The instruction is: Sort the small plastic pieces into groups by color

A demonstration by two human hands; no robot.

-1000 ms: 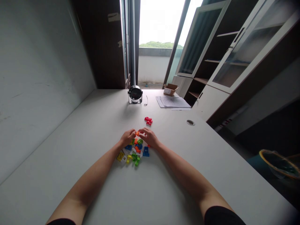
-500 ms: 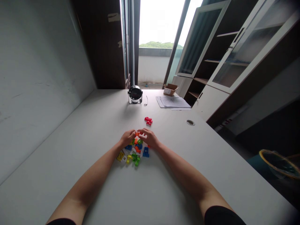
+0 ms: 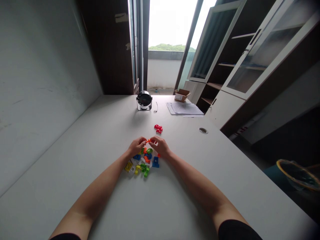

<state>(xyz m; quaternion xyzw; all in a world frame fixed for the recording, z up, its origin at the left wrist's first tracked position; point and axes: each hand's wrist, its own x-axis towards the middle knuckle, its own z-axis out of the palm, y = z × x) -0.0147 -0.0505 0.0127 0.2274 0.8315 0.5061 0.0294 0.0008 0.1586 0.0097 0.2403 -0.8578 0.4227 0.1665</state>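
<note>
My left hand (image 3: 137, 145) and my right hand (image 3: 159, 145) meet fingertip to fingertip just above the far side of a pile of toy pieces. Pinched between them is a small orange plastic block (image 3: 148, 141), mostly covered by the fingers. Below my hands lie loose plastic blocks: a blue block (image 3: 155, 162), a yellow block (image 3: 128, 166), green blocks (image 3: 146, 172) and several white and orange ones. Another orange block (image 3: 159, 155) peeks out beside my right wrist. Beyond my hands sits a small cluster of red blocks (image 3: 158, 128).
Farther back on the white table (image 3: 110, 116) stands a round black-and-silver device (image 3: 144, 100), with a thin cord (image 3: 156, 107) beside it. Papers (image 3: 186, 109) and an open cardboard box (image 3: 182, 95) lie at the back right. A round cable hole (image 3: 203, 130) is on the right.
The orange block between my fingers has been turned and raised slightly. Both hands have drawn closer around it, the right one reaching in with its fingertips. The pile looks unchanged.
</note>
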